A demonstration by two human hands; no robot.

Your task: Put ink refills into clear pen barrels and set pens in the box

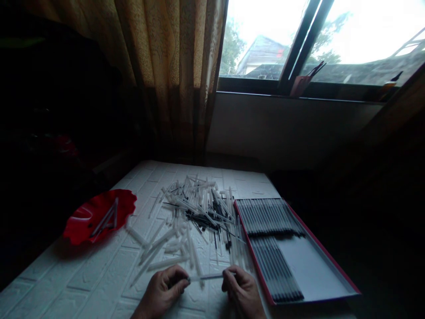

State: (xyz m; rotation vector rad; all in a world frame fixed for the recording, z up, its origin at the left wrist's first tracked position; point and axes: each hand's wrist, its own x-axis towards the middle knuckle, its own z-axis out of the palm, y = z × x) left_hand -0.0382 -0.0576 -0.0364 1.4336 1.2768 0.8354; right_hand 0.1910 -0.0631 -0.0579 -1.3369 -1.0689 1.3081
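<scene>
A slim pen with a clear barrel and a dark core lies level between my hands, low in the head view. My left hand pinches its left end, where a small dark tip shows at the thumb. Closed round the other end are the fingers of my right hand, which hide that end. Just beyond my hands, pale translucent pen barrels lie scattered. Further back is a loose heap of thin black refills mixed with more barrels.
To the right, a shallow red-edged box holds two rows of pens with dark ends. On the left sits a red wavy-rimmed plate with a few pen pieces. The white brick-patterned table stands before a curtain and window.
</scene>
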